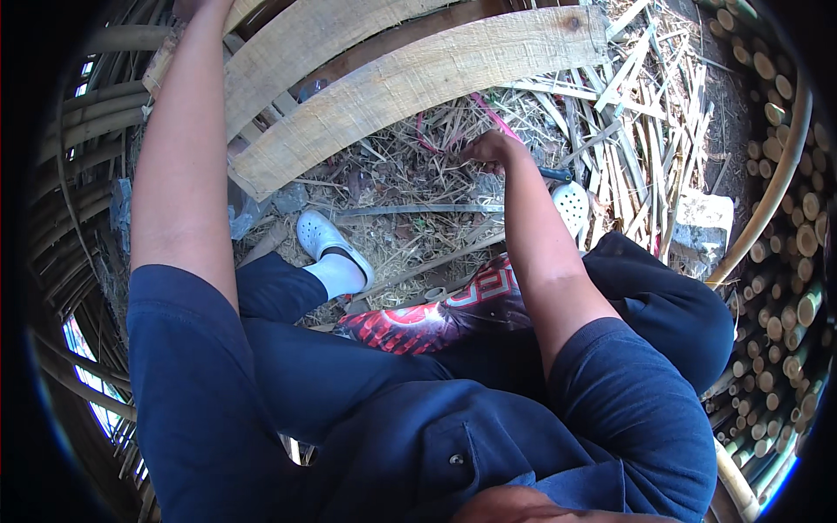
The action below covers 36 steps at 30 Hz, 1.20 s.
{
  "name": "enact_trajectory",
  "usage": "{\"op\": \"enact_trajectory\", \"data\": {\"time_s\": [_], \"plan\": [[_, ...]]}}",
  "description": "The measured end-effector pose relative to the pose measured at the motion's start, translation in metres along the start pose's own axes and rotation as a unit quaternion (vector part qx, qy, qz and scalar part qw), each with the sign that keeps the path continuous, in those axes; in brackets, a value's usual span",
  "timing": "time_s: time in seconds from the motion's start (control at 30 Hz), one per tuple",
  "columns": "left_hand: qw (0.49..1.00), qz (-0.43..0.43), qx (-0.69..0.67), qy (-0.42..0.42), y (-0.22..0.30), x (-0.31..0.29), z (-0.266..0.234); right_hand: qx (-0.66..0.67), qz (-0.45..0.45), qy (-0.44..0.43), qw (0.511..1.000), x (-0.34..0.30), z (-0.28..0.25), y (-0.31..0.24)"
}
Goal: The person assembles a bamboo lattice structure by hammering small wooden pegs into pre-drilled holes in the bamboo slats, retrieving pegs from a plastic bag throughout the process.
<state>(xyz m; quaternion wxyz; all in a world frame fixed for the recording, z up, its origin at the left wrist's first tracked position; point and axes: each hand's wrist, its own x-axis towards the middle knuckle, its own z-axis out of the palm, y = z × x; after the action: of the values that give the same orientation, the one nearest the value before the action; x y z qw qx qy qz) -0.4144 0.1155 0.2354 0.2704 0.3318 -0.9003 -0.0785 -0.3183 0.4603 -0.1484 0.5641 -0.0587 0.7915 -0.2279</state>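
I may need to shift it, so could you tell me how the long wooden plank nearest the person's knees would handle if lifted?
The wooden plank looks thick and long, so probably stiff and fairly heavy. Its rough sawn face should grip well, not slip. Flat, so unlikely to roll.

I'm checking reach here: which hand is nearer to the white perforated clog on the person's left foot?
Right. The right hand is down at the straw litter, across from the white clog. The left hand is raised far above it, at the picture's top edge.

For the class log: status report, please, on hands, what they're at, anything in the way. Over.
Left hand up at the wooden planks, mostly out of frame. Right hand closed, down in the bamboo scraps. Long flat strip lies by the white clog.
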Motion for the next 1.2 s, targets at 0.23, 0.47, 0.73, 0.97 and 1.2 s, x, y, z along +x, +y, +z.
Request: {"op": "enact_trajectory", "data": {"time_s": [0.23, 0.47, 0.73, 0.97, 1.2], "plan": [[1.000, 0.004, -0.002, -0.004, 0.019, -0.001, 0.001, 0.168, -0.137, 0.227, 0.949, 0.022, -0.039, 0.021], [1.000, -0.009, 0.013, -0.004, 0.008, -0.007, -0.004, 0.009, 0.025, -0.001, 1.000, -0.015, -0.020, -0.005], [1.000, -0.022, 0.014, -0.014, 0.007, -0.010, -0.008, 0.231, -0.159, 0.100, 0.955, 0.006, -0.024, -0.005], [1.000, -0.013, 0.016, -0.014, 0.008, -0.004, -0.001, 0.129, 0.052, 0.338, 0.931, 0.029, -0.019, 0.009], [1.000, -0.016, 0.015, -0.009, 0.010, -0.007, -0.006, 0.096, 0.011, 0.288, 0.953, -0.013, -0.042, -0.011]]}}
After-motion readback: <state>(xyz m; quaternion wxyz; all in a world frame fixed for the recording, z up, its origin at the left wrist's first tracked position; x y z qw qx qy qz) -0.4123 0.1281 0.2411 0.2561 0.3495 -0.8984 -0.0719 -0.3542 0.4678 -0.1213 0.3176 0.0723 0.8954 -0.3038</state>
